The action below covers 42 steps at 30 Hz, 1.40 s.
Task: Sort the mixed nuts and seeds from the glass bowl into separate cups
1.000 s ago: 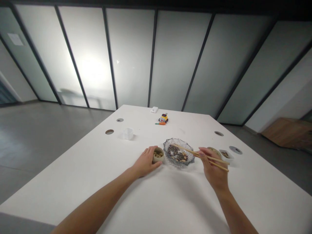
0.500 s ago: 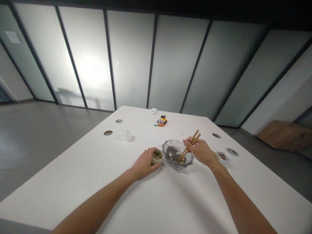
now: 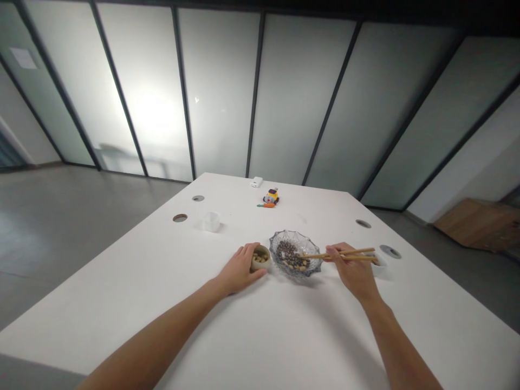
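My left hand [image 3: 242,269] is wrapped round a small round cup [image 3: 265,265] standing on the table, with pale tan pieces inside it. Just right of the cup sits a scalloped clear glass bowl [image 3: 298,240] holding many dark brown beads or beans [image 3: 287,251] and some pale pieces [image 3: 301,266]. A pair of wooden chopsticks [image 3: 355,254] is gripped in my right hand [image 3: 354,273], beside the bowl's right rim. The chopsticks lie nearly level, their tips over the bowl's contents. Whether the tips pinch a piece is too small to tell.
Behind my right hand is a white container [image 3: 379,264], partly hidden. A clear plastic box [image 3: 212,221] stands to the left on the white table [image 3: 134,292]. Farther back are a toy car [image 3: 271,196], an orange carrot-like item [image 3: 266,205] and a small white device [image 3: 256,182].
My right hand has moved down and to the right, and the chopsticks have swung from steep to nearly level. My left hand keeps its hold on the cup.
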Tool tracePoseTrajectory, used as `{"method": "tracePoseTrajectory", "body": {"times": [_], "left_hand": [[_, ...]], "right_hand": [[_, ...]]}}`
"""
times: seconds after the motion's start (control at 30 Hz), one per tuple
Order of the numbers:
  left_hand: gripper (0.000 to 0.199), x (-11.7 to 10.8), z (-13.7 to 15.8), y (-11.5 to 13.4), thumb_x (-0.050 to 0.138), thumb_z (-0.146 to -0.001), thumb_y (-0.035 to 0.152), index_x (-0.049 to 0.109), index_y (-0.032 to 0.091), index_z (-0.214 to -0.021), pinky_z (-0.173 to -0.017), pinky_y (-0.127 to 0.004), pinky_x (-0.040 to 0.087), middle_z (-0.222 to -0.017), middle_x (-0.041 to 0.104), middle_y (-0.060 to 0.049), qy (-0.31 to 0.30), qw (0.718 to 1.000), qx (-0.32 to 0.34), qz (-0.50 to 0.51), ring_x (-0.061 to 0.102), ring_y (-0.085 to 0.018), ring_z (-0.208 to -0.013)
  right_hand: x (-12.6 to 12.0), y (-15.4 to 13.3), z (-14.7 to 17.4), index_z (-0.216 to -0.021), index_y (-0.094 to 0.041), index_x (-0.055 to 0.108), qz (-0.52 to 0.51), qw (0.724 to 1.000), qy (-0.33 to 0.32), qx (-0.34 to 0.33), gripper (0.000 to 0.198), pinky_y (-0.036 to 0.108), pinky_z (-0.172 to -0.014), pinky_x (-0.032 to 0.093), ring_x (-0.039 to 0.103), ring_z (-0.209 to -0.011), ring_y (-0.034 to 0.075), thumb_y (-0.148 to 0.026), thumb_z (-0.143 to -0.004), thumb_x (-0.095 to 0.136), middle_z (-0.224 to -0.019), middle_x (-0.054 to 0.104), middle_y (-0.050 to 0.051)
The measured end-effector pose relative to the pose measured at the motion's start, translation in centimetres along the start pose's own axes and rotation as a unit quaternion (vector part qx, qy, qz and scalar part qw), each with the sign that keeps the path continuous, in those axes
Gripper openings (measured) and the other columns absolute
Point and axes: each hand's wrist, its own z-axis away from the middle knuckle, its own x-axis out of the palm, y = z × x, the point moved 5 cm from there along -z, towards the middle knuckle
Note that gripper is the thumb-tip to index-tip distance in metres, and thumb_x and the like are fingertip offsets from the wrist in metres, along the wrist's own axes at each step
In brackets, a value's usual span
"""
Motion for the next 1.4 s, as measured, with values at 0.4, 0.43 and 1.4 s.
{"method": "tracePoseTrajectory", "body": {"times": [0.4,0.43,1.4], "left_hand": [[0.067,0.0,0.0,-0.2,0.077,-0.092,0.037,0.046,0.026,-0.151,-0.116,-0.056,0.049,-0.146,0.061,-0.015,-0.004,1.0,-0.003,-0.005,0.06,-0.036,-0.134],[0.067,0.0,0.0,-0.3,0.077,-0.092,0.037,0.046,0.026,-0.151,-0.116,-0.056,0.049,-0.146,0.061,-0.014,-0.003,1.0,0.0,-0.004,0.06,-0.035,-0.134],[0.065,-0.1,0.0,-0.2,0.076,-0.092,0.036,0.048,0.026,-0.149,-0.116,-0.055,0.049,-0.145,0.061,-0.014,0.001,1.0,0.008,-0.002,0.061,-0.035,-0.134]], "right_hand": [[0.4,-1.0,0.8,-0.077,-0.025,0.075,0.001,0.999,0.018,-0.047,0.055,0.037,-0.07,0.053,0.071,-0.071,0.023,-0.065,-0.105,0.051,-0.074,0.075,0.006],[0.3,-1.0,0.8,-0.077,-0.025,0.075,-0.002,0.999,0.025,-0.041,0.054,0.037,-0.07,0.053,0.071,-0.071,0.024,-0.065,-0.105,0.051,-0.075,0.075,0.006],[0.8,-1.8,1.3,-0.077,-0.023,0.073,0.023,0.997,0.012,-0.072,0.055,0.035,-0.068,0.049,0.066,-0.068,0.022,-0.059,-0.109,0.047,-0.072,0.073,0.006]]}}
